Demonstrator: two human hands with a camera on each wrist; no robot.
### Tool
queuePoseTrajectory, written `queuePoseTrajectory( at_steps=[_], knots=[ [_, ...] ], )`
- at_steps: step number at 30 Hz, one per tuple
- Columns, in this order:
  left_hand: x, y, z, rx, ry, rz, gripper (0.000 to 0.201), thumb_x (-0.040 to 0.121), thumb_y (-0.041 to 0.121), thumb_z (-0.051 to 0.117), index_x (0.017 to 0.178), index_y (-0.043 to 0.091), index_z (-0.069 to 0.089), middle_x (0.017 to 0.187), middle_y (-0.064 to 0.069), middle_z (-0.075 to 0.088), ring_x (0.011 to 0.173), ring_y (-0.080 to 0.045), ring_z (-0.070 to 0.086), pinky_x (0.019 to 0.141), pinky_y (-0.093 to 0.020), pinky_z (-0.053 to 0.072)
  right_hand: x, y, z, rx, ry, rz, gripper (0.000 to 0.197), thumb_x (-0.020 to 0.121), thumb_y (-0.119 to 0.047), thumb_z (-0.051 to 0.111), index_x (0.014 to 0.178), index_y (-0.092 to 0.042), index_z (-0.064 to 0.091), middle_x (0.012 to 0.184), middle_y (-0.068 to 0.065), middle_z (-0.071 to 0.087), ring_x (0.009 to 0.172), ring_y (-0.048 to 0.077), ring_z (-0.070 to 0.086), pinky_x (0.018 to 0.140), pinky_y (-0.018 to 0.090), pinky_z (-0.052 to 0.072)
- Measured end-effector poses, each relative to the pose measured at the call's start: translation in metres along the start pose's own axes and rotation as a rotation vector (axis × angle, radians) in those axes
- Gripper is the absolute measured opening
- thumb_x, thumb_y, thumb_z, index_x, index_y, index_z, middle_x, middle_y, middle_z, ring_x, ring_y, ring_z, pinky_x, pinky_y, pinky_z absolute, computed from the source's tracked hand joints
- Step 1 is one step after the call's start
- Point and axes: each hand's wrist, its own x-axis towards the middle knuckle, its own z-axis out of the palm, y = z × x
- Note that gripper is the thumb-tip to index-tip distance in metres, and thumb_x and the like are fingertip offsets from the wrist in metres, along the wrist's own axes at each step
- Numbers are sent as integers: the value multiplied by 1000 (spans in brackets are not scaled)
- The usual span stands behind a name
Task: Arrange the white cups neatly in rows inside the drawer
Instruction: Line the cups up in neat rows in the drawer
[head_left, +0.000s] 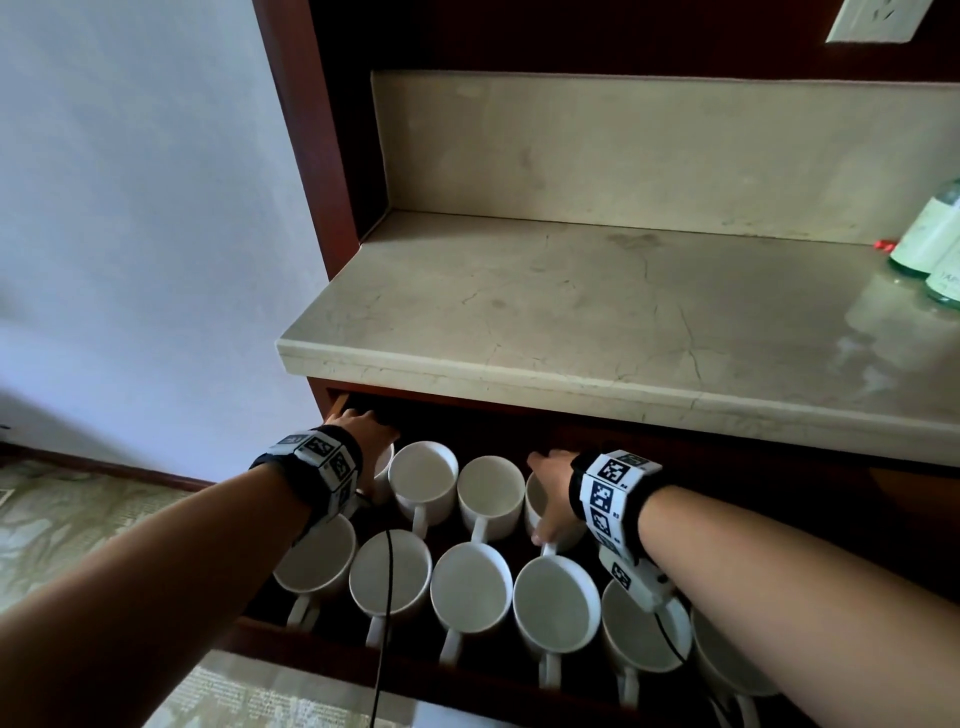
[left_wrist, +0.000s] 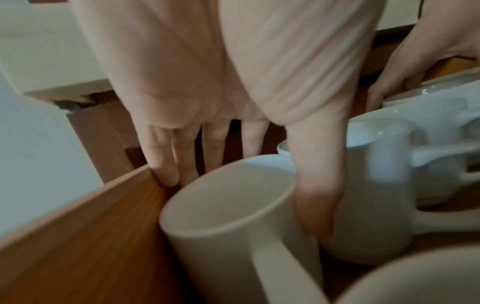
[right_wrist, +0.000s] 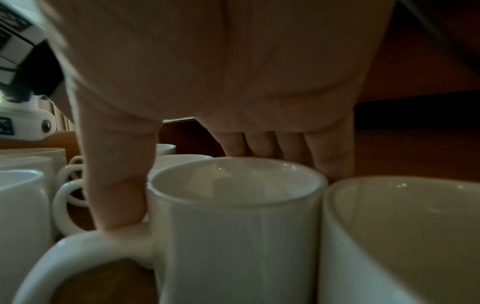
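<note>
The wooden drawer (head_left: 332, 642) stands pulled out under the counter and holds white cups in two rows, handles toward me. My left hand (head_left: 370, 441) grips the back row's leftmost cup (left_wrist: 228, 207), fingers (left_wrist: 166, 164) down its far side by the drawer's left wall (left_wrist: 78, 236) and thumb (left_wrist: 317, 195) between it and the neighbouring cup (left_wrist: 376, 174). My right hand (head_left: 548, 486) grips the back row's fourth cup (right_wrist: 233, 216); its thumb (right_wrist: 116, 185) presses beside the handle (right_wrist: 85, 248) and the fingers (right_wrist: 330, 156) reach behind the rim. The front row (head_left: 470, 587) has several cups.
A marble counter (head_left: 571, 312) overhangs the back of the drawer, close above both hands. Green bottles (head_left: 930, 234) stand at its right end. A black cable (head_left: 388, 582) hangs across the front cups. A wall and patterned floor (head_left: 47, 525) lie to the left.
</note>
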Motion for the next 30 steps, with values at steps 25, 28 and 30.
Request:
queuePoseTrajectory(
  at_steps=[25, 28, 30],
  knots=[
    [-9, 159, -78, -229, 42, 394, 83, 76, 49, 69, 146, 27, 29, 148, -6, 38, 134, -28, 40, 109, -42, 38, -46, 84, 19, 146, -16, 114, 99, 64, -48, 82, 139, -12, 29, 129, 8, 57, 115, 27, 58, 94, 35, 49],
    [-9, 178, -77, -202, 14, 409, 86, 78, 49, 67, 148, 26, 22, 151, -7, 33, 138, -27, 34, 112, -38, 32, -46, 83, 17, 136, -18, 134, 89, 61, -53, 82, 130, -15, 39, 124, 8, 62, 109, 26, 62, 89, 36, 53],
    [-6, 185, -75, -209, 5, 417, 86, 76, 50, 68, 148, 32, 24, 151, -5, 34, 136, -28, 38, 111, -40, 36, -50, 82, 15, 115, -51, 117, 77, 76, -46, 74, 134, -9, 38, 131, 10, 56, 118, 27, 53, 95, 37, 48]
  ],
)
